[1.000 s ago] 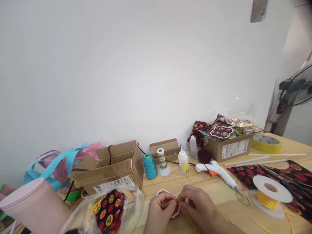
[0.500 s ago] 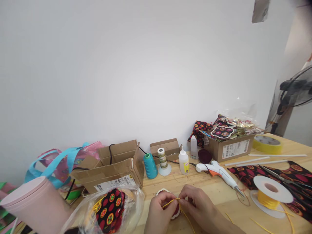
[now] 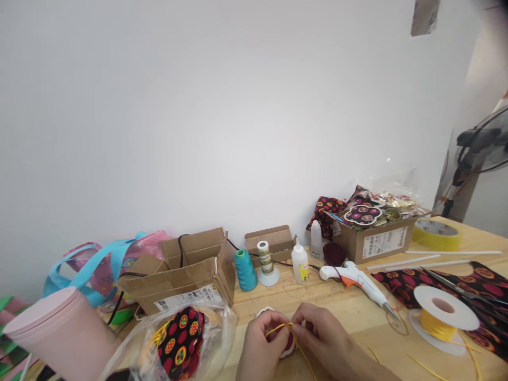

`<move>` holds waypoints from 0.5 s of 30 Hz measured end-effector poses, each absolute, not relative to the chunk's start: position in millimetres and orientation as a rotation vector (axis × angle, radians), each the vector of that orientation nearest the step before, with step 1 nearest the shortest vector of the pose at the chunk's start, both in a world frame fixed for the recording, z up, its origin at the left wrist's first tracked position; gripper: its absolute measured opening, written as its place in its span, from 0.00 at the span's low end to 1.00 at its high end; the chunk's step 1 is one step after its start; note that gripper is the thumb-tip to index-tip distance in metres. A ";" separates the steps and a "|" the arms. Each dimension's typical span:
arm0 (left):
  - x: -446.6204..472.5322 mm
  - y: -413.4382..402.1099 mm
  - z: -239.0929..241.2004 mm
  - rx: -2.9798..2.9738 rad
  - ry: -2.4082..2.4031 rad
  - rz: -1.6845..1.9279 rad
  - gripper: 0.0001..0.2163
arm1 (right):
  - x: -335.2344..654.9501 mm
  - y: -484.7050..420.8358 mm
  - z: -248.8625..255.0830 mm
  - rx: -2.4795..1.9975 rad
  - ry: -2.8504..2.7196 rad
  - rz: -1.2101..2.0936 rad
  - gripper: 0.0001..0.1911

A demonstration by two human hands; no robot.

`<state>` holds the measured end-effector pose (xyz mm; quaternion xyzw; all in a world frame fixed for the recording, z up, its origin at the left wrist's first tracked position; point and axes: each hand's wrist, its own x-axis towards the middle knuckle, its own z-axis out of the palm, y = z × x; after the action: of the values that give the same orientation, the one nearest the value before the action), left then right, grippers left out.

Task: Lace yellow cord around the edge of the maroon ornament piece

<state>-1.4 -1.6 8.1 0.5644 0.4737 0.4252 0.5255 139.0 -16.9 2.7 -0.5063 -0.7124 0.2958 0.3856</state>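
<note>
The left hand [image 3: 264,344] and right hand [image 3: 323,336] are pinching yellow cord [image 3: 304,354] between closed fingers, beside a partly hidden scallop-edged maroon patch [image 3: 289,344] at the desk [image 3: 357,317], seemingly controlling the strand from both sides.

Behind the cord [image 3: 304,353], a bottle [image 3: 300,263] is flanked on the tabletop [image 3: 349,312] by a spool [image 3: 265,259], left, and glue gun [image 3: 367,286], right.

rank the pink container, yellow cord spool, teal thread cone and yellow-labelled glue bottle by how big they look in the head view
1. Pink container
2. Yellow cord spool
3. Teal thread cone and yellow-labelled glue bottle: too alike to rank
The first two sit nearer the camera.
</note>
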 end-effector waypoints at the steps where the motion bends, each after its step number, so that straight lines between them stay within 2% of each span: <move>1: -1.4 -2.0 8.0 1.321 1.112 1.029 0.03 | 138.9 -16.9 2.7 -1.286 -1.803 0.773 0.07; 8: -2.7 -5.1 11.0 1.274 1.052 0.999 0.09 | 137.5 -13.6 1.8 -1.303 -1.686 0.954 0.08; 11: -1.9 -4.7 12.2 1.287 1.037 0.982 0.09 | 138.7 -13.0 2.0 -1.286 -1.670 0.894 0.03; 15: -1.7 -3.6 11.6 1.287 1.044 1.004 0.09 | 140.7 -14.9 4.3 -1.290 -1.780 0.757 0.05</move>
<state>-1.7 -3.6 11.6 0.5472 0.4442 0.4273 0.5662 140.7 -14.9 4.3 -0.5091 -0.7026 0.2990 0.3971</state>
